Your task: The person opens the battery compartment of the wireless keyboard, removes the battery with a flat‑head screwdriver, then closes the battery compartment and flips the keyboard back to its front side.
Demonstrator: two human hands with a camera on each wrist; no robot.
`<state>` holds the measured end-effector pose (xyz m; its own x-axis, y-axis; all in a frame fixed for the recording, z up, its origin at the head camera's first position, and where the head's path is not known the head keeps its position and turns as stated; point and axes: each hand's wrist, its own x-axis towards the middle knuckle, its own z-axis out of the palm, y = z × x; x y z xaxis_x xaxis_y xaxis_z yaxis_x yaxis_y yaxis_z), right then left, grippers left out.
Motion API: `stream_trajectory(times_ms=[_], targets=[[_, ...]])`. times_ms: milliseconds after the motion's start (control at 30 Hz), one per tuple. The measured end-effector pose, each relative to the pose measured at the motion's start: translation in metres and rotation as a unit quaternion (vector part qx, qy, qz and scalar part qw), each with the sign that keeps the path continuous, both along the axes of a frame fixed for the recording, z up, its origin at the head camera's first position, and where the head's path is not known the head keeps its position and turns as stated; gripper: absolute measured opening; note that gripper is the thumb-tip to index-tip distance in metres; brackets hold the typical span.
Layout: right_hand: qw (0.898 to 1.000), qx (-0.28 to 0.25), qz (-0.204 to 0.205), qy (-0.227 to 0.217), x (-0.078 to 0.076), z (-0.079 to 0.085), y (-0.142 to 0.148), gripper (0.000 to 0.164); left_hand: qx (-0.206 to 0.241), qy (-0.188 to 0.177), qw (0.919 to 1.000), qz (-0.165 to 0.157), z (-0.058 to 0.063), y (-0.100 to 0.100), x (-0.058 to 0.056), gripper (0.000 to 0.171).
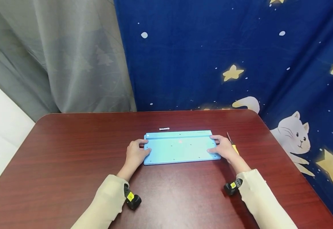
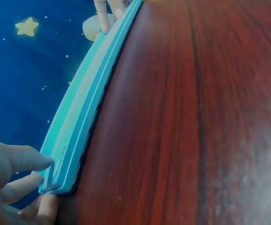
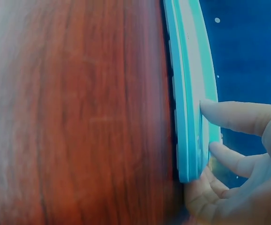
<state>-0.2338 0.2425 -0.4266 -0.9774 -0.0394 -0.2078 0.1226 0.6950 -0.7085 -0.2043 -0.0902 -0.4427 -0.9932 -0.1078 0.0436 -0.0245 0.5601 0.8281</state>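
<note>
A light blue keyboard [image 1: 180,149] lies underside up on the table, its back dotted with small screw holes and a raised strip along the far edge. My left hand [image 1: 135,154] grips its left end, thumb on the upper face and other fingers around the side edge. At the opposite end my right hand [image 1: 225,148] holds it the same way. In the left wrist view the keyboard [image 2: 86,110] runs off toward the right hand. Key edges peek out below the keyboard [image 3: 184,93] in the right wrist view, close over the wood.
Behind the keyboard lies a small battery-like cylinder [image 1: 164,128]. A screwdriver [image 1: 235,149] with a yellow handle rests just beyond the right hand, partly hidden by it. The dark red wooden table [image 1: 69,159] ends at a curtain [image 1: 183,63] at the back.
</note>
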Motion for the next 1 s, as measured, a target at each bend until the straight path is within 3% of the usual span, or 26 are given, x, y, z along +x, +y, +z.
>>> stream_trajectory(times_ms=[333, 1000], targets=[[0.999, -0.03, -0.024, -0.025, -0.0028, 0.0023, -0.0024, 0.067, 0.031, -0.018, 0.9991, 0.021, -0.0013, 0.0024, -0.0035, 0.034], [0.996, -0.08, -0.034, -0.033, -0.0036, 0.0016, 0.0029, 0.064, 0.092, -0.037, 0.9948, 0.023, -0.0045, -0.0047, -0.0049, 0.038]])
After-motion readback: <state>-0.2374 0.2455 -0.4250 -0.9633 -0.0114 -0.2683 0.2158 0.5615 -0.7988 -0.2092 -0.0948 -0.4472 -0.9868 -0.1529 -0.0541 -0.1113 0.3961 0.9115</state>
